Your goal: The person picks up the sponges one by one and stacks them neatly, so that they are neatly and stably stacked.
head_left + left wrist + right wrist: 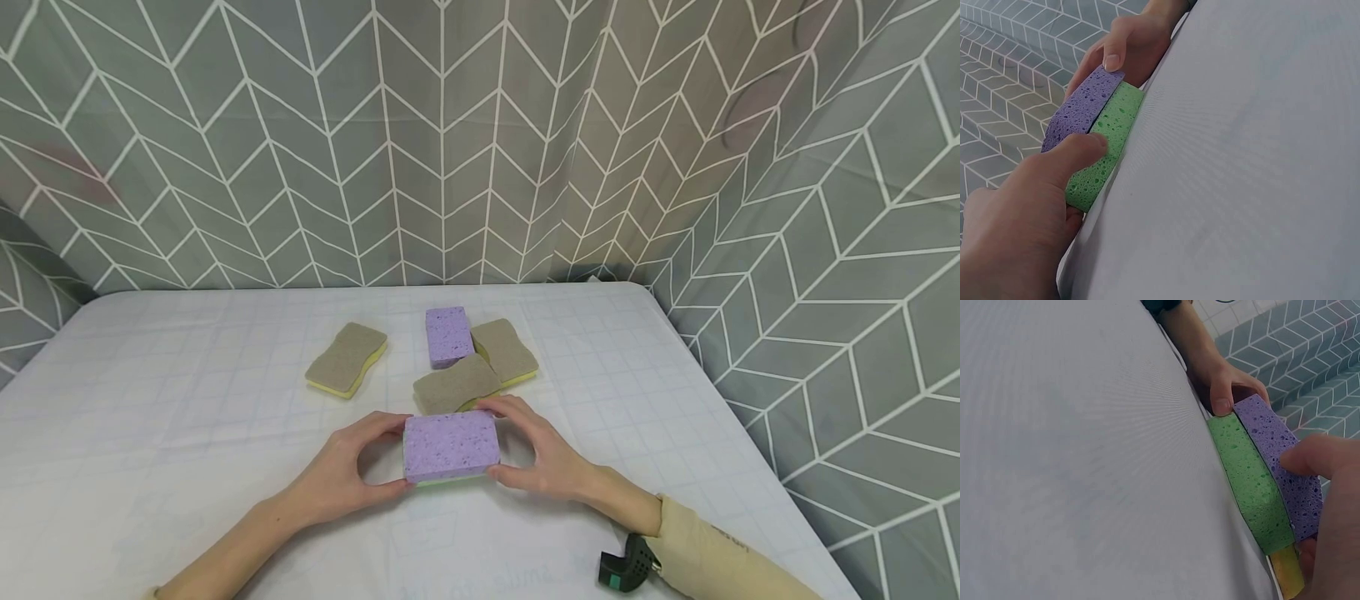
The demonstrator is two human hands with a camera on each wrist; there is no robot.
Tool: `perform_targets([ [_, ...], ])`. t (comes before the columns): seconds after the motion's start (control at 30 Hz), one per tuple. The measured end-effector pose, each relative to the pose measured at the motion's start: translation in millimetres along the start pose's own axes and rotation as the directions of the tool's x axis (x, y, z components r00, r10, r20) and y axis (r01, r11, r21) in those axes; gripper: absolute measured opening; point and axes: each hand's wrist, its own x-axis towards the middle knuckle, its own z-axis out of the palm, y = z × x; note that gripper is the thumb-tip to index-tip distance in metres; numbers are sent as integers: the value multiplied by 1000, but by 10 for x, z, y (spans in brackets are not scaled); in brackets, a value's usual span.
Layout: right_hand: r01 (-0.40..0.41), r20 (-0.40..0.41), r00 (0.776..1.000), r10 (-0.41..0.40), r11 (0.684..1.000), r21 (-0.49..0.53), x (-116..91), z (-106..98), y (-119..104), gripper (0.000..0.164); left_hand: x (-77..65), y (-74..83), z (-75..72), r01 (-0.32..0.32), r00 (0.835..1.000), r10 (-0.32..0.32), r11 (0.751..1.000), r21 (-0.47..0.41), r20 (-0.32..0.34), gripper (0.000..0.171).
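Observation:
A purple sponge lies stacked on a green sponge, long sides facing me. Only a thin strip of the green one shows in the head view. At the left end my left hand grips the stack, its thumb on the green sponge's near side by the seam, fingers at the far side. My right hand pinches the purple sponge's right end between thumb and fingers. In the right wrist view the right thumb presses the purple side, above the green layer.
Just behind the stack, two grey-topped yellow sponges overlap beside another purple sponge. A further grey-and-yellow sponge lies to the left. The white-covered table meets a patterned curtain at the back and right.

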Motion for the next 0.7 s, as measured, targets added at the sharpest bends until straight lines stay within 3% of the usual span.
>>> perform_targets([
  [0.27,-35,-14,999,35,999,10,2,8,-6,75,12,-3,1,-27,999,27,1000,-7,-24,70],
  [0.7,-70,-23,997,71,997,35,15,-9,-26,71,9,-1,-5,-15,1000,15,1000,-2,-24,69],
])
